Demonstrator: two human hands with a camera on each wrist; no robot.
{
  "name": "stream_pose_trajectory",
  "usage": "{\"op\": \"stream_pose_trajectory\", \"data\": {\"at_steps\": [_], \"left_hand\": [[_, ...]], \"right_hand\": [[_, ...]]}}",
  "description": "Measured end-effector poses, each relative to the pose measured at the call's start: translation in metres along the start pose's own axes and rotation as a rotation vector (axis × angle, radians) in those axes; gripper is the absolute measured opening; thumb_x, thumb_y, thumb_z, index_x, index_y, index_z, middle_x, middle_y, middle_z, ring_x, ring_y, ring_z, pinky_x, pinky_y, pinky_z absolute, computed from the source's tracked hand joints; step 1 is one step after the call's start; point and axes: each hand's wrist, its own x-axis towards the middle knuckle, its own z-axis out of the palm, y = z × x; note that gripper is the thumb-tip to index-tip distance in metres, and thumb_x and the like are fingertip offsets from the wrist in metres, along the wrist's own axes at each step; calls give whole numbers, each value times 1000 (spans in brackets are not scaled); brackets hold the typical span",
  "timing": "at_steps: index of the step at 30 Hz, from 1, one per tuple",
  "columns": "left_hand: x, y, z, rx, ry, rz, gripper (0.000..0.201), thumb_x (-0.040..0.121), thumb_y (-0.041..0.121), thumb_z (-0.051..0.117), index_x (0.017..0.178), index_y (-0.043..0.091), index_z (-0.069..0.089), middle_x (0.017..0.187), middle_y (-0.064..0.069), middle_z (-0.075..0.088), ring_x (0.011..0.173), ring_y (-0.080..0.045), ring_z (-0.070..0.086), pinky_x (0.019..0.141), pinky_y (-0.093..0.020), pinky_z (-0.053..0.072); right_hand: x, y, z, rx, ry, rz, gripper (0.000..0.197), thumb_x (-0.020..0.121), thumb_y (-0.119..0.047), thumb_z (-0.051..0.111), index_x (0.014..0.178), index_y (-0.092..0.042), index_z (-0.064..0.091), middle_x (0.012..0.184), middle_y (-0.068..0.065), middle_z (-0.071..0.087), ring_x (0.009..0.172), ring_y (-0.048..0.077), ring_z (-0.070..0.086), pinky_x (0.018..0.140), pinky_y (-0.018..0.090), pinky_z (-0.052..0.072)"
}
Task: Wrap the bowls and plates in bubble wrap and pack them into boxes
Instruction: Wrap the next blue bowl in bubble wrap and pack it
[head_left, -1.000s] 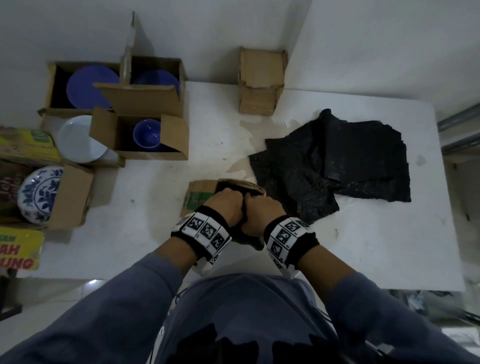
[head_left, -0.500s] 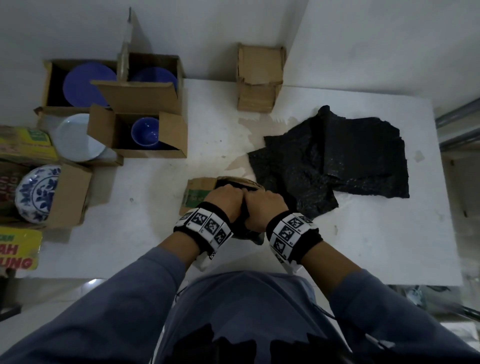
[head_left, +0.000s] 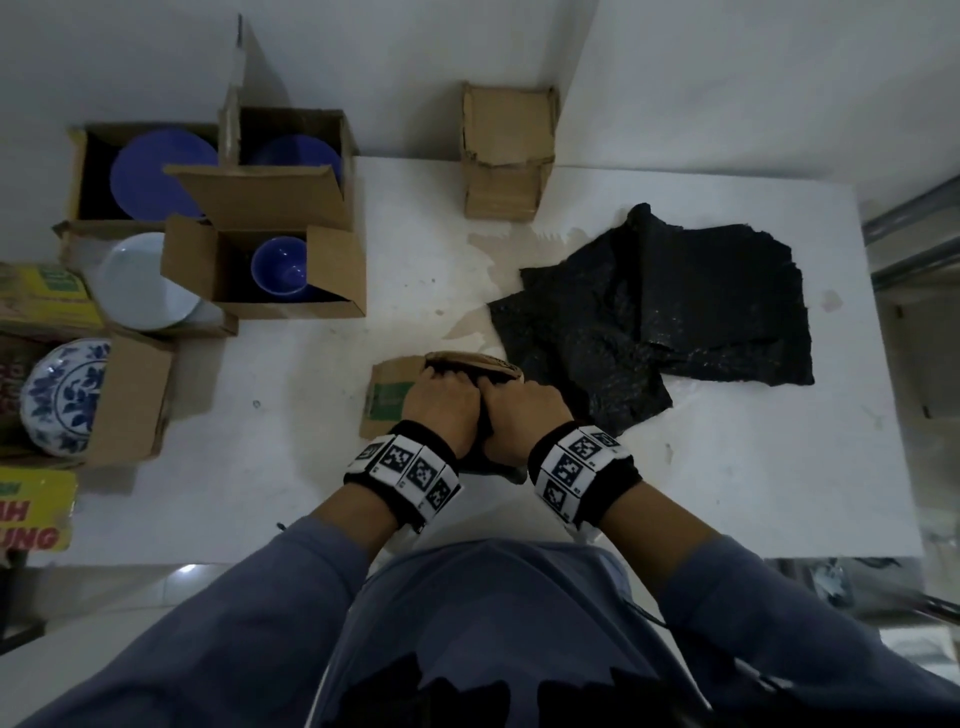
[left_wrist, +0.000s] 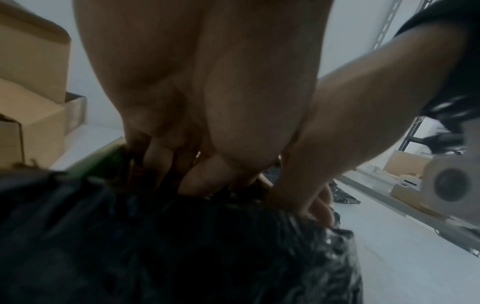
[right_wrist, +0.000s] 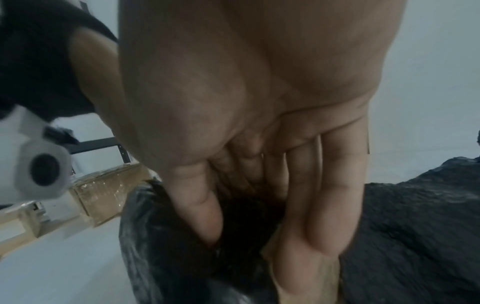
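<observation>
My white tabletop (head_left: 727, 493) sits in a corner of pale walls (head_left: 753, 78), with a brownish stain (head_left: 483, 241) near its far edge. Off its left side lie yellow printed packs (head_left: 31, 512) with red lettering. A grey metal rack (head_left: 914, 223) stands to my right.

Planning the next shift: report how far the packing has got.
Done: unclear; the shut box may be packed. In hand: left hand and right hand press a wrapped bundle into the small box. To do: blue plate, bowl, white plate, patterned plate sit unwrapped; spare wrap waits.
</observation>
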Motion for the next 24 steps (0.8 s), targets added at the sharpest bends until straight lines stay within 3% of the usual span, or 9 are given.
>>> {"op": "stream_pose_trajectory", "data": {"at_steps": [4,10,15,20,24], "left_hand": [[1,-2,-5,-119,-64,2,36,100,18,43,131,0,46,129,-18,54,112,-29,56,95,-36,45],[-2,-9,-15,-409,-132,-71,28,97,4,43,118,-2,59,117,-20,64,105,-32,63,91,-37,52],[-1,2,-16,-396,-161,-104,25,99,6,42,115,-2,60,116,-19,64,103,-32,62,86,-37,50],[11,0,-15,-385,-220,-90,28,101,9,40,117,-1,61,118,-17,64,105,-30,62,91,-37,49],[12,-6,-15,-373,-236,-92,29,101,9,40,121,-1,59,123,-17,63,110,-30,61,94,-37,48]], "right_hand": [[-6,2,-2,36,49,37,34,83,-32,58,111,-13,52,104,9,64,94,33,62,67,36,39],[5,-2,10,100,-31,80,54,82,-37,63,126,-9,49,116,11,62,103,33,62,77,39,49],[10,1,8,85,-64,66,53,84,-41,61,127,-12,51,117,10,62,103,32,62,77,39,49],[6,4,4,40,28,43,42,83,-42,60,117,-17,57,109,7,65,95,29,64,72,37,47],[10,-3,3,73,3,8,49,82,-41,61,125,-19,52,109,5,65,96,29,64,78,39,54]]}}
